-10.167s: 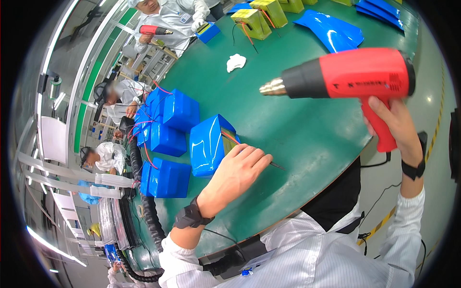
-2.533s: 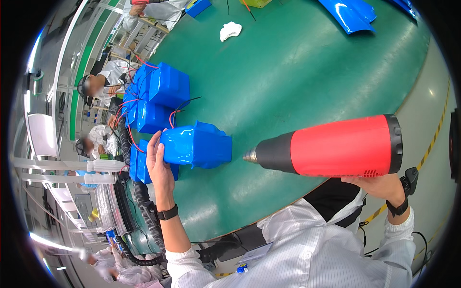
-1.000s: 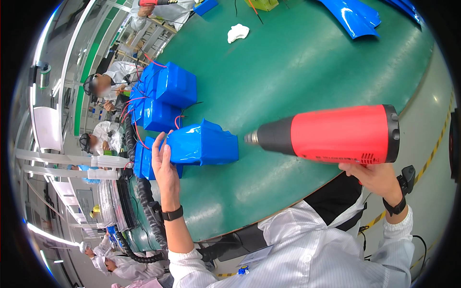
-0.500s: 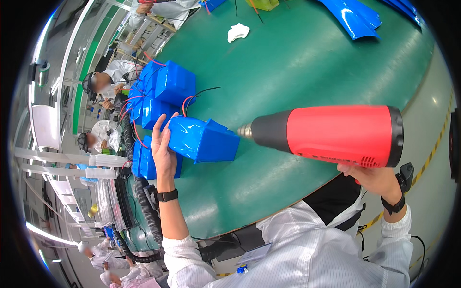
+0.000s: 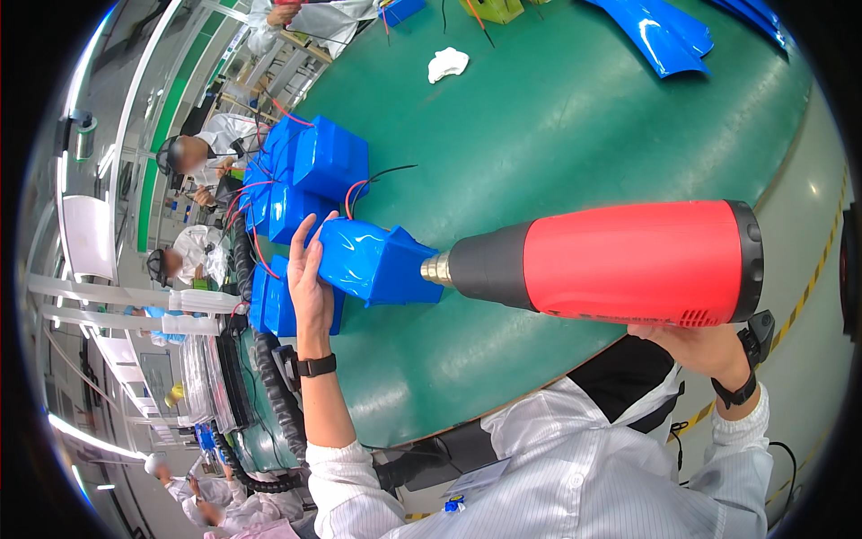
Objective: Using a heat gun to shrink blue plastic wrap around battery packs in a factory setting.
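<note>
A blue plastic-wrapped battery pack (image 5: 364, 260) is held by its left end in my left hand (image 5: 310, 269), fingers around that end. Red and black wires stick out from its far side, and the wrap's loose edge flares at the right. My right hand (image 5: 696, 346) grips a red and black heat gun (image 5: 628, 262) from below; the gun's body hides most of the fingers. Its metal nozzle (image 5: 436, 269) points left, right up against the pack's right end in this view; whether they touch I cannot tell.
Several wrapped blue packs (image 5: 330, 154) with wires are stacked left on the green table (image 5: 539, 135). A crumpled white piece (image 5: 447, 64) and flat blue sleeves (image 5: 660, 40) lie farther off. A black corrugated hose (image 5: 274, 386) runs along the left edge. Co-workers sit beyond.
The heat gun has moved left and slightly down, bringing its nozzle to the pack's right end. My left hand and the pack have barely moved.
</note>
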